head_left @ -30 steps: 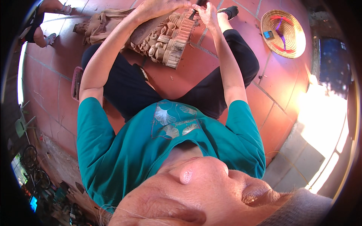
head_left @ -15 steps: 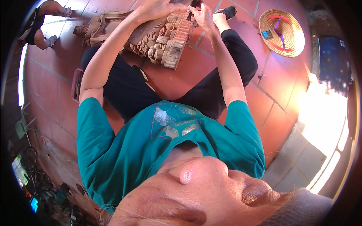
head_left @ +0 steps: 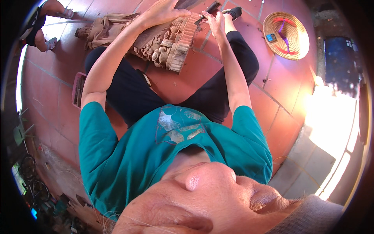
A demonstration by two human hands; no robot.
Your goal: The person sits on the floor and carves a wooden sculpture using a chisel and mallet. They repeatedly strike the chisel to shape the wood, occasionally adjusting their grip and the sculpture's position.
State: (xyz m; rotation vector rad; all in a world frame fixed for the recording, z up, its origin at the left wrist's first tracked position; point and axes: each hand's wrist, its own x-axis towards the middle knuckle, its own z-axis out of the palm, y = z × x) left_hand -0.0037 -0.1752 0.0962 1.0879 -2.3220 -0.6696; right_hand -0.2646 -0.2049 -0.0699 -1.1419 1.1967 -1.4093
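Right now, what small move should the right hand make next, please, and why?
I would probably have the right hand steady the dark tool and adjust its tip at the near end of the carved wood: the tip already appears beside that edge, though contact is unclear, and the left hand is over the carving.

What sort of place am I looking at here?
Probably a small workshop, perhaps at a home: an ornately carved wooden piece lies on a reddish tiled floor, and the person's right hand holds a dark tool near its end.
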